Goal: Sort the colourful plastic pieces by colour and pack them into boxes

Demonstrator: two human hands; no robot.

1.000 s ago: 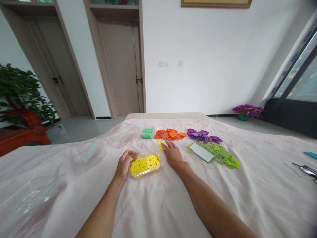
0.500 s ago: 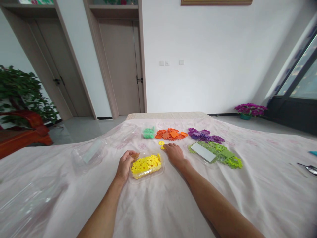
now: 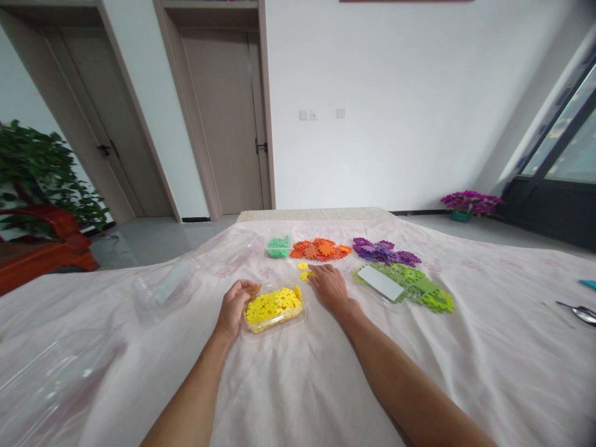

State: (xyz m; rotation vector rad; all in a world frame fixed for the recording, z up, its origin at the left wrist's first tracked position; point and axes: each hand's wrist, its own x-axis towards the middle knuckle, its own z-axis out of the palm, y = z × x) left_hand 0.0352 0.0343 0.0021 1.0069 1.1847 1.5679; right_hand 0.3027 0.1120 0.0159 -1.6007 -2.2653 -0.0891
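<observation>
A clear plastic box point(image 3: 274, 323) filled with yellow flower-shaped plastic pieces point(image 3: 272, 305) stands in front of me. My left hand point(image 3: 233, 307) grips its left rear corner, thumb and fingers bent about the rim. Something brownish-orange shows at those fingertips, too small to make out. Beyond the box's right end, my right hand point(image 3: 329, 287) rests low on the cloth with fingers stretched out. Its fingertips touch a loose yellow piece point(image 3: 304, 275) and partly cover it. Just behind lies another yellow piece point(image 3: 302, 266).
Along the back are a box of green pieces point(image 3: 278, 247), orange pieces point(image 3: 322, 249) and purple pieces point(image 3: 384, 251). Lime-green pieces point(image 3: 426, 288) lie right, partly under a clear lid with a white label point(image 3: 380, 283). Clear containers point(image 3: 165, 288) lie left; a spoon point(image 3: 584, 315) far right.
The view has tilted slightly, so everything sits a little higher. My right fingers have shifted slightly, and more of the loose yellow piece shows. My left hand stays at the box corner.
</observation>
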